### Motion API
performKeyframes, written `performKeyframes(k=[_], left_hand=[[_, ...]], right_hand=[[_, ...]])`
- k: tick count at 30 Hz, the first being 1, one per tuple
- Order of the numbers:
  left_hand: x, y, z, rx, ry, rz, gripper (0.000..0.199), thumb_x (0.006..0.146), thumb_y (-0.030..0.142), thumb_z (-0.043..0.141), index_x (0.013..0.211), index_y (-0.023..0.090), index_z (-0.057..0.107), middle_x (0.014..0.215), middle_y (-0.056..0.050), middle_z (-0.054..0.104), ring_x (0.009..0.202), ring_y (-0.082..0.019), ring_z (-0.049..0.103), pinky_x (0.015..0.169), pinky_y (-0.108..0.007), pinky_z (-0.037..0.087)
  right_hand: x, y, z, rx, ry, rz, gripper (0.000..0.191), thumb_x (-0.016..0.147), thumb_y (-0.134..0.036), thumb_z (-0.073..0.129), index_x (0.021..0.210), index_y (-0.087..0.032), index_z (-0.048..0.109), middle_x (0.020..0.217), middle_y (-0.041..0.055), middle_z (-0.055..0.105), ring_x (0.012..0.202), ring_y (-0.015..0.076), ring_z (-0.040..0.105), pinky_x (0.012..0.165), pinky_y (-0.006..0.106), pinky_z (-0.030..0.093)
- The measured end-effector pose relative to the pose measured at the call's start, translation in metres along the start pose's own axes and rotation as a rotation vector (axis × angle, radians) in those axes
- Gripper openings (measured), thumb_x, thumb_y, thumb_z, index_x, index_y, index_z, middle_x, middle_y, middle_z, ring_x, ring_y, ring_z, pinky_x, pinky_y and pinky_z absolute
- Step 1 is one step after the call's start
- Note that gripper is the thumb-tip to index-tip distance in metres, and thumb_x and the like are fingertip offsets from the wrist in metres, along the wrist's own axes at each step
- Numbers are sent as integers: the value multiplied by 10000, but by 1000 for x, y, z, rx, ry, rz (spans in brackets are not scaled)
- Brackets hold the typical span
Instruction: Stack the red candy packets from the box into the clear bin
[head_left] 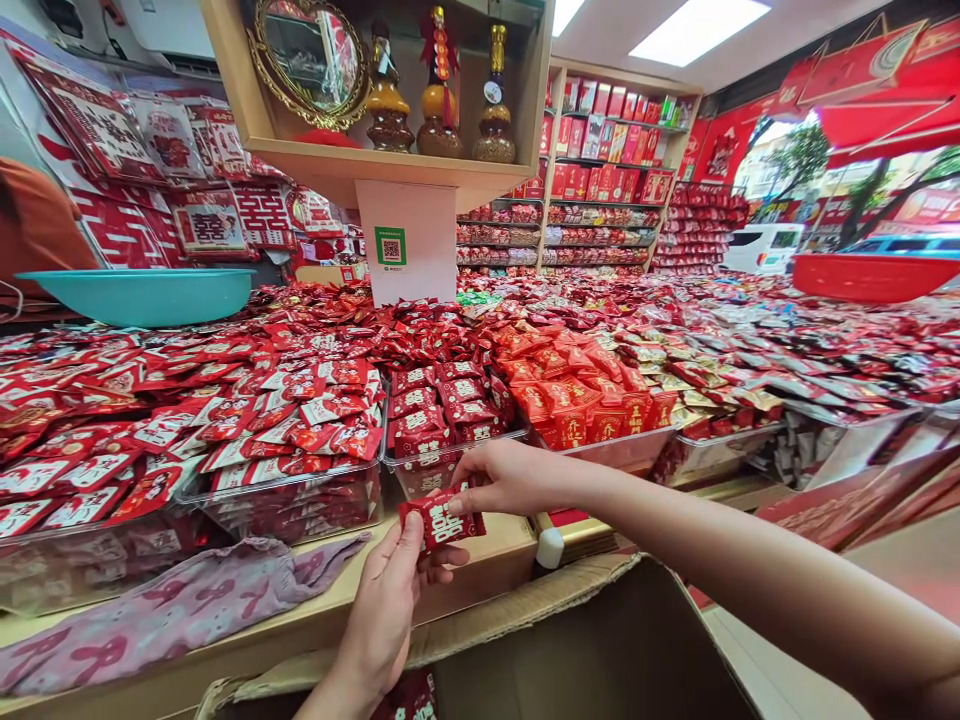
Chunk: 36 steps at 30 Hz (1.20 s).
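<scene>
Between my two hands is a red candy packet (444, 522) printed with white characters. My left hand (391, 590) pinches its left end, thumb on top and fingers underneath. From above, my right hand (495, 480) grips its upper right part with thumb and fingers. Just behind the hands stands a clear bin (431, 470) stacked with dark red packets of similar look. Below them an open cardboard box (570, 640) shows a few more red packets (409, 697) inside, partly hidden by my left arm.
Bins of wrapped sweets (277, 420) fill the counter left and right. A pink patterned cloth (180, 610) lies along the front ledge. Farther back are a teal basin (142, 298), a red basin (874, 278) and a display case (442, 165) with bottles. An orange sleeve (37, 220) shows at left.
</scene>
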<state>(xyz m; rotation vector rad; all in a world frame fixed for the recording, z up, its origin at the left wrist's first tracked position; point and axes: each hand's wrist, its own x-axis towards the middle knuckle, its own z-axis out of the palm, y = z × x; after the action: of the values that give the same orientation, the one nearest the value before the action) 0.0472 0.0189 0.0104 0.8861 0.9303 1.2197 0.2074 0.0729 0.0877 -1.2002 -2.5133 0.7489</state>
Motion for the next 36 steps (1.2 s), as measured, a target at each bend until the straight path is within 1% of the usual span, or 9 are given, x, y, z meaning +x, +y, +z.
performKeyframes(k=[4,7,9,12,14,17,22,30,36], left_hand=[[-1,-2,-1,19,0,-15,452,746,450,510,1096,164,528,943,-67,666,709,-192,628,527,-257,445],[-1,-4,-2,44,2,-10,467,747,447,508,1118,163,508,924,-74,671,696,-198,627,527,-263,440],[-1,-4,-3,49,13,31,461,762,444,484,1132,168,483,907,-77,672,677,-187,622,542,-267,439],[-2,-2,-1,86,34,52,420,770,428,474,1103,171,481,835,-66,673,613,-159,605,552,-266,434],[-2,0,1,127,40,36,383,759,415,491,1054,172,502,792,-50,668,586,-143,592,552,-259,427],[-2,0,2,164,39,23,338,752,387,505,1016,177,509,783,-37,661,582,-131,582,554,-249,416],[0,-4,1,216,2,8,279,739,341,532,951,161,520,747,-36,654,571,-130,580,540,-245,404],[5,-10,-2,298,-61,-2,280,727,367,541,922,166,526,736,-24,649,564,-115,567,532,-228,401],[5,-12,-3,314,-92,-23,258,737,354,539,920,173,531,745,-26,653,580,-110,568,534,-220,393]], right_hand=[[-1,16,24,277,80,51,305,685,-402,573,806,-124,611,698,30,630,606,96,535,522,180,385],[-3,20,20,388,43,34,293,702,-394,557,784,-119,615,657,30,628,582,98,551,527,186,411],[-4,19,2,269,132,14,227,718,-327,551,790,-128,633,675,26,634,603,100,556,555,188,412],[-1,19,-33,-40,379,30,174,743,-228,514,820,-150,650,736,21,646,665,107,558,617,192,400],[4,24,-51,-204,433,70,185,743,-205,503,835,-154,655,752,24,651,684,118,562,632,197,396],[14,37,-61,-368,351,113,205,729,-216,508,855,-166,663,767,31,659,700,137,572,641,206,396],[25,49,-52,-508,256,165,241,731,-255,491,889,-193,662,823,46,662,757,166,586,657,221,403],[28,35,-42,-704,115,253,253,735,-275,466,853,-151,652,847,128,650,794,244,600,611,279,432],[24,23,-43,-775,160,170,218,725,-193,467,880,-139,610,903,124,629,843,236,585,651,286,441]])
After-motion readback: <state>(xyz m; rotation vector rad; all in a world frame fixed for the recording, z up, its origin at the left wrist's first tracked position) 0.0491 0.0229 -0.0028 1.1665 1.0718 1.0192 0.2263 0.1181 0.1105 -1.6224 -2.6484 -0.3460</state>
